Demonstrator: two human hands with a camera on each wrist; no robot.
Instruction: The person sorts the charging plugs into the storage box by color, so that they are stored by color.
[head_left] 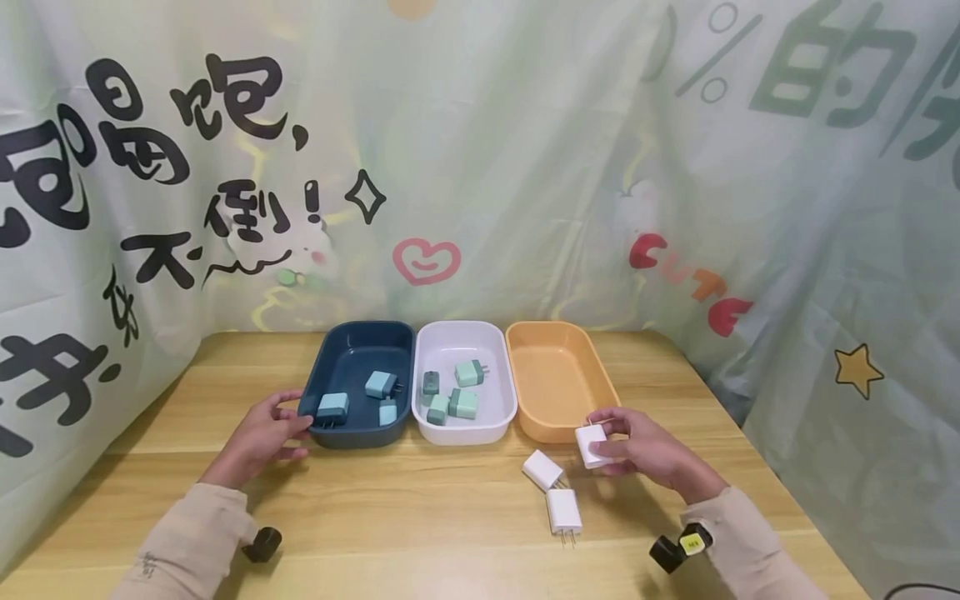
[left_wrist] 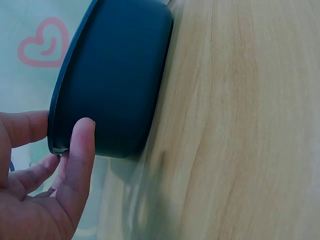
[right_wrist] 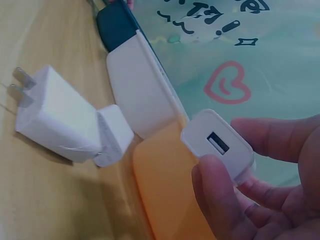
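My right hand (head_left: 637, 446) pinches a white USB charger (head_left: 591, 447) between thumb and fingers, just over the front right corner of the orange tray (head_left: 551, 433). Its USB port faces the camera in the right wrist view, and its prongs point away. Two more white chargers, one nearer (head_left: 564, 511) and one farther (head_left: 543, 471), lie touching or almost touching on the table before that tray. At far left, my left hand (head_left: 262, 433) holds the front left corner of a dark blue tray (left_wrist: 115, 75), thumb and fingers about its rim and wall.
Three blue chargers (head_left: 381, 384) lie in the dark blue tray. Beside it, the white tray (head_left: 465, 435) contains several green chargers (head_left: 469, 372). All three trays stand in a row on the wooden table (head_left: 420, 533), before a printed curtain (head_left: 510, 167).
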